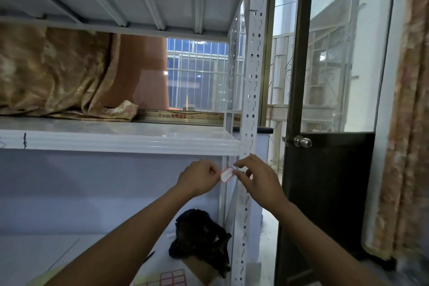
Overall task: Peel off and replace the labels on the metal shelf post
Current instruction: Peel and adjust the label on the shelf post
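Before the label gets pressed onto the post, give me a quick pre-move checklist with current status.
1. Label in hand: ok. The red-bordered label is pinched between the left hand and the right hand.
2. Label at the target: ok. It sits just left of the perforated shelf post, right below the middle shelf edge.
3. Label flat and unwrinkled: ok. It looks flat, though tilted.
4. Backing removed, sticky side toward post: cannot tell.
5. Old label gone from that spot: cannot tell; the right hand covers that stretch of the post.
6. Spare labels within reach: ok. A label sheet lies on the lower shelf.
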